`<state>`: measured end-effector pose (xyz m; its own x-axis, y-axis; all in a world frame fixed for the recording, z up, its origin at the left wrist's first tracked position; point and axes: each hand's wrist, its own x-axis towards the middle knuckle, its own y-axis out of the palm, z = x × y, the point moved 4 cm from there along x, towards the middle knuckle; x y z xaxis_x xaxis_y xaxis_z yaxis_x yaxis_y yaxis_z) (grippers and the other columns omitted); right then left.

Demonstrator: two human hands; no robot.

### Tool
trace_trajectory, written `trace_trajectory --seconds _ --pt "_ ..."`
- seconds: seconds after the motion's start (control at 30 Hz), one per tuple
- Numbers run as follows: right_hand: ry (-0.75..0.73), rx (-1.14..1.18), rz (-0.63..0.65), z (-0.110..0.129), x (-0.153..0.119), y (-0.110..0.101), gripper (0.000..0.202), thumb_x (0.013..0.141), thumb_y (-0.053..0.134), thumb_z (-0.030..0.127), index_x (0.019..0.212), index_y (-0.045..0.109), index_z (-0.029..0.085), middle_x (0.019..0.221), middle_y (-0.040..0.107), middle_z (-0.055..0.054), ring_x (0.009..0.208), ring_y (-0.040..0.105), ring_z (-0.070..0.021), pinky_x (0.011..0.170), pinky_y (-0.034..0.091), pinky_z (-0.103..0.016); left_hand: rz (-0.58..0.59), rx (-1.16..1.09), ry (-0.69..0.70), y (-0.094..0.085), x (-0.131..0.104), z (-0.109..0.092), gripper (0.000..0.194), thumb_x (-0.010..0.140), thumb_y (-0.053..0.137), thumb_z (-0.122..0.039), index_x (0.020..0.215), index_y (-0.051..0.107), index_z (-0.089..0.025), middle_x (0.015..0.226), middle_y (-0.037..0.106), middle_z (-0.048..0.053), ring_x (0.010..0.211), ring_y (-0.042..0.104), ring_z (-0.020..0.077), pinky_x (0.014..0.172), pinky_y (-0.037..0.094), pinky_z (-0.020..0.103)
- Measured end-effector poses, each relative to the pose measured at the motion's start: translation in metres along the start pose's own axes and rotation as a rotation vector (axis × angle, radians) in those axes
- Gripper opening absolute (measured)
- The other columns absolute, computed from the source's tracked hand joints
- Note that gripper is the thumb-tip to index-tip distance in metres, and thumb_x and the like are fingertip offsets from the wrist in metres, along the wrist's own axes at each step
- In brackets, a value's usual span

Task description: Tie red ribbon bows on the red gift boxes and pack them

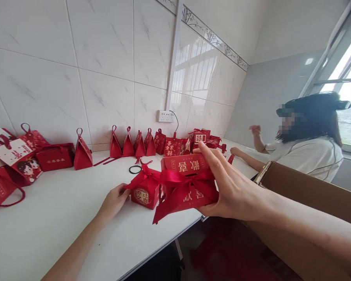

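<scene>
My right hand grips a red gift box with gold characters and a wide satin bow, holding it above the white table near its front edge. Just left of it stands a smaller red gift box with a round gold emblem and a ribbon on top. The fingers of my left hand close on the left side of this smaller box, by its ribbon; their tips are partly hidden. Behind it lies a black ring.
Several red pointed boxes line the tiled wall, with boxes and bags at left and more boxes at back right. An open cardboard carton stands at right. Beyond it, another person reaches toward the table.
</scene>
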<state>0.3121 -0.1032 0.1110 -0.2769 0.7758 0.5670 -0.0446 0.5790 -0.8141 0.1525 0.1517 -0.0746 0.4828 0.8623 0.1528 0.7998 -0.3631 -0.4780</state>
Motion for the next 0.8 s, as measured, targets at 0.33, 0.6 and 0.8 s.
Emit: trace_trajectory --seconds 0.33,0.6,0.8 --pt "0.087 -0.047 -0.024 -0.016 -0.004 -0.003 0.107 0.065 0.065 0.022 0.148 -0.003 0.017 0.135 0.034 -0.021 0.116 0.045 -0.0363 0.087 0.051 -0.053 0.009 0.047 -0.015 -0.002 -0.003 -0.007 0.039 0.070 0.043 -0.057 0.074 0.058 -0.020 0.059 0.060 0.001 0.061 0.059 0.0205 0.059 0.044 0.030" --pt "0.300 -0.058 -0.014 -0.075 -0.028 -0.012 0.107 0.064 0.067 0.023 0.146 -0.002 0.023 0.129 0.037 -0.018 0.106 0.053 -0.0311 0.075 0.055 -0.046 0.042 0.086 -0.053 -0.003 0.004 0.002 0.038 0.069 0.044 -0.056 0.077 0.058 -0.022 0.063 0.064 0.001 0.071 0.062 0.0240 0.063 0.045 0.030" --pt "0.400 -0.153 -0.121 -0.114 -0.058 -0.024 0.107 0.064 0.073 0.034 0.145 0.004 0.024 0.127 0.040 -0.016 0.109 0.051 -0.0306 0.081 0.052 -0.050 0.026 0.103 -0.051 -0.004 0.017 0.022 0.032 0.064 0.047 -0.054 0.076 0.058 -0.026 0.066 0.069 -0.001 0.077 0.064 0.0258 0.067 0.048 0.030"
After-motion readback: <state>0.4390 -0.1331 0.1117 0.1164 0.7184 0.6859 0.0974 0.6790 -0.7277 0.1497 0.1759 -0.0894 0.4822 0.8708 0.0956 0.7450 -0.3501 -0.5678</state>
